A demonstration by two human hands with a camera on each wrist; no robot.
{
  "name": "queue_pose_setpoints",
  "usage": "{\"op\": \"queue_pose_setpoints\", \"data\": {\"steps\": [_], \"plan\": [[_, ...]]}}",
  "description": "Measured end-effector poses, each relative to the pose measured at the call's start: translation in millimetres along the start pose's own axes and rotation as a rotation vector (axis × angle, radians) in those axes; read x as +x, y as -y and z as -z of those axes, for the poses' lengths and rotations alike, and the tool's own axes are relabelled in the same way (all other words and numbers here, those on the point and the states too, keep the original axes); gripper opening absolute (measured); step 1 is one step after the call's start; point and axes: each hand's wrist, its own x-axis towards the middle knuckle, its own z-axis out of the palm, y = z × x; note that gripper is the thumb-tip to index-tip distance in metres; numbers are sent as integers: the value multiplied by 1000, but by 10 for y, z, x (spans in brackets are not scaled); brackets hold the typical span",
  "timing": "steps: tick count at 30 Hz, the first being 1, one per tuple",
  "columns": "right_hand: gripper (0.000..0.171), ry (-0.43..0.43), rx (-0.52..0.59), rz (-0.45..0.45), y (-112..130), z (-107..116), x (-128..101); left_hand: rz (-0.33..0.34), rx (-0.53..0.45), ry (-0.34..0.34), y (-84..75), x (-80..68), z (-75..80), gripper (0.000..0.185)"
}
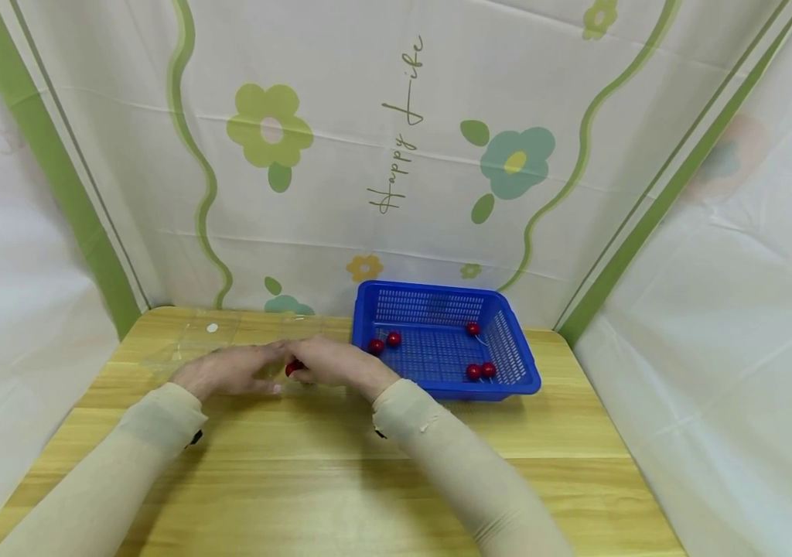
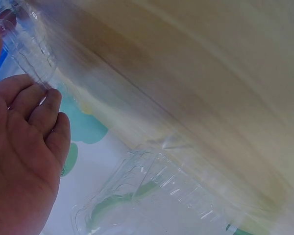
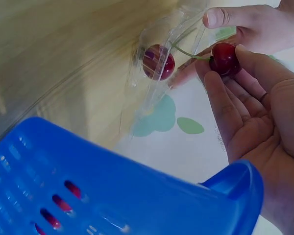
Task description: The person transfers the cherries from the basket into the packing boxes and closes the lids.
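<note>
My right hand (image 1: 333, 360) pinches a dark red cherry (image 3: 225, 58) between thumb and fingertips, its green stem pointing toward a clear plastic container (image 2: 36, 58). Inside that container lies another cherry (image 3: 158, 62), seen through the plastic in the right wrist view. My left hand (image 1: 232, 370) is at the container's side, fingertips touching its edge and fingers mostly straight. To the right, several cherries (image 1: 472, 329) with stems lie in a blue basket (image 1: 438, 389). From the head view, the hands cover most of the container.
A second clear plastic container (image 2: 176, 191), with a white round sticker (image 1: 212, 328), stands at the back left of the wooden table (image 1: 312, 480). A patterned curtain (image 1: 340, 178) hangs behind the table's back edge. The basket stands close beside the right wrist.
</note>
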Motion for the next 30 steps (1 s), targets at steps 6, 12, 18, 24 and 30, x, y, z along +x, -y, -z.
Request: {"op": "queue_pose_setpoints", "data": {"steps": [6,12,18,24,30], "plan": [[17,-3,-11,-22,22,-25,37,1,-1,1,7,4,-2,91],[28,-15,-28,-57,21,-77,96,-3,-3,1,8,7,-3,91],[49,-13,7,-98,-20,-85,99,-16,-20,8,-4,5,5,91],[43,-18,-17,-127,-46,66,25,-2,-31,11,-1,-1,9,97],[43,-42,-57,-142,-86,207,-89,-7,-38,20,2,3,4,95]]}}
